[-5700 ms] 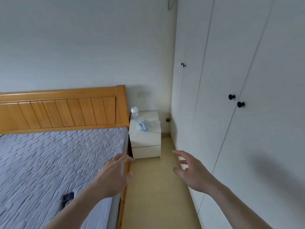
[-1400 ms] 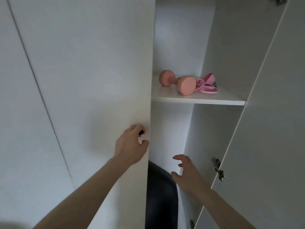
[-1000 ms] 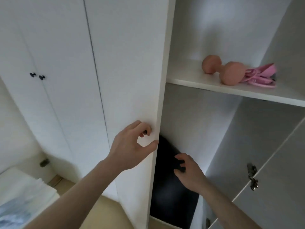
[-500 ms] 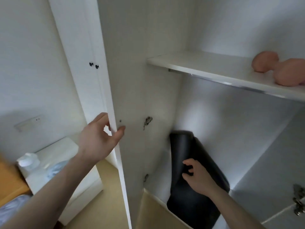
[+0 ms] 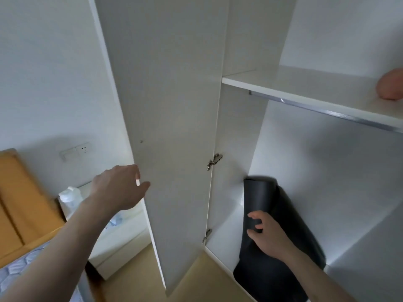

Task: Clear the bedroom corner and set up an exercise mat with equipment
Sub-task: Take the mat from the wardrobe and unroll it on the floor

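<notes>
My left hand (image 5: 118, 188) is at the free edge of the open wardrobe door (image 5: 172, 118), fingers curled round behind the edge and thumb lying on the inner face, so I am gripping the door. My right hand (image 5: 269, 233) reaches into the wardrobe's lower compartment and rests on the rolled black mat (image 5: 277, 264), which stands tilted against the back wall; my fingers are spread and slightly bent on its surface, thumb apart, not closed round it. On the shelf (image 5: 305, 88) above, at the far right, part of a pink dumbbell (image 5: 391, 87) shows. Left of the door, blurred, are a white nightstand (image 5: 117, 243) with a bottle (image 5: 69, 198), and a wooden headboard (image 5: 19, 203).
</notes>
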Demonstrator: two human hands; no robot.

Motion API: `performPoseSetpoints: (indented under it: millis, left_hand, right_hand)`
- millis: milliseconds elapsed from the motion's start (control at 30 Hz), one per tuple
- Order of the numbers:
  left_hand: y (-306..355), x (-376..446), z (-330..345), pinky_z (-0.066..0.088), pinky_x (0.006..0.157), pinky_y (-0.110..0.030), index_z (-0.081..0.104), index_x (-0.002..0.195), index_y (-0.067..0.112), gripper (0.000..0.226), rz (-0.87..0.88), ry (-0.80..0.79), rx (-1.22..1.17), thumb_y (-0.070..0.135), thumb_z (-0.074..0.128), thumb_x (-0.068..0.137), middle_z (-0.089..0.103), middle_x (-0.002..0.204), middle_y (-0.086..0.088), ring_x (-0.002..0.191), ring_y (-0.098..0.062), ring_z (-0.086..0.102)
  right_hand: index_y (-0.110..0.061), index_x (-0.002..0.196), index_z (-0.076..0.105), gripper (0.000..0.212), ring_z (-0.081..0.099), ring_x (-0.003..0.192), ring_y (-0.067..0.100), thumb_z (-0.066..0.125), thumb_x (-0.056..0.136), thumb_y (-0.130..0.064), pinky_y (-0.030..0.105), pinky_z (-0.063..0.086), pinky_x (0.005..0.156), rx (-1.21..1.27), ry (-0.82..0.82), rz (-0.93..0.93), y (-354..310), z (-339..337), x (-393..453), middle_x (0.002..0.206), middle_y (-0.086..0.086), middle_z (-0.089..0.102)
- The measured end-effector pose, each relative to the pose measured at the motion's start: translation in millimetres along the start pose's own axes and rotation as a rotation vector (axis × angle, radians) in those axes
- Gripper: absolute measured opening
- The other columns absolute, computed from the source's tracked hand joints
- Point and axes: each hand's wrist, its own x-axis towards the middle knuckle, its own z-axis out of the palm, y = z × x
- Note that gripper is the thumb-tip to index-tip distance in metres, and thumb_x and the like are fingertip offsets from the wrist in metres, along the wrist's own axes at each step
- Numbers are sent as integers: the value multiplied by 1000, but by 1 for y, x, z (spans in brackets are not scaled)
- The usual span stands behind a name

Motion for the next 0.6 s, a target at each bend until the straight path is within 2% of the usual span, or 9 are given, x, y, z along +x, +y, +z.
performPoseSetpoints:
  millis: [67, 133, 233, 367, 433, 533, 600]
  left_hand:
    - [20, -5, -5, 48, 83, -35, 60, 102, 37, 34, 59, 1, -23, 66, 50, 89, 68, 108, 10, 101, -22, 65]
    - [51, -6, 0, 50, 86, -34, 60, 101, 38, 34, 164, -16, -96, 67, 51, 87, 67, 102, 18, 100, -17, 65]
    - [96, 0, 24, 48, 88, -31, 59, 104, 39, 34, 298, -163, -188, 67, 55, 86, 65, 101, 22, 100, -11, 63]
    - [165, 22, 79, 50, 91, -32, 61, 104, 39, 34, 456, -387, -182, 65, 58, 81, 65, 106, 18, 101, -11, 63]
    - [196, 31, 103, 49, 91, -31, 62, 106, 37, 35, 505, -452, -177, 62, 60, 81, 65, 110, 15, 104, -12, 62]
    - [245, 43, 132, 48, 95, -32, 63, 112, 34, 37, 575, -539, -174, 58, 62, 84, 63, 116, 12, 109, -14, 60]
    - [278, 56, 151, 48, 96, -33, 63, 111, 35, 38, 613, -582, -167, 59, 63, 82, 62, 119, 12, 109, -14, 59]
  right_hand:
    - [-32, 139, 47, 49, 52, 120, 7, 66, 95, -24, 26, 48, 98, 10, 5, 18, 6, -3, -3, 137, -14, 45]
    - [-33, 137, 48, 48, 53, 120, 7, 67, 94, -25, 27, 48, 99, 19, 27, 46, 17, -10, -9, 136, -14, 46]
    - [-34, 137, 47, 49, 53, 121, 8, 68, 94, -26, 25, 47, 98, 34, 51, 100, 33, -21, -18, 132, -15, 46]
    - [-37, 133, 48, 48, 55, 114, 5, 70, 93, -25, 23, 46, 98, 67, 133, 196, 68, -39, -30, 130, -16, 48]
    - [-39, 129, 48, 47, 55, 108, 2, 70, 91, -23, 23, 47, 99, 89, 153, 231, 85, -44, -33, 131, -14, 50]
    - [-38, 130, 48, 47, 55, 112, 4, 69, 90, -24, 24, 46, 99, 142, 186, 302, 108, -50, -38, 129, -15, 51]
    - [-38, 129, 48, 46, 55, 111, 3, 68, 90, -26, 21, 45, 94, 162, 220, 341, 123, -53, -38, 126, -17, 51]
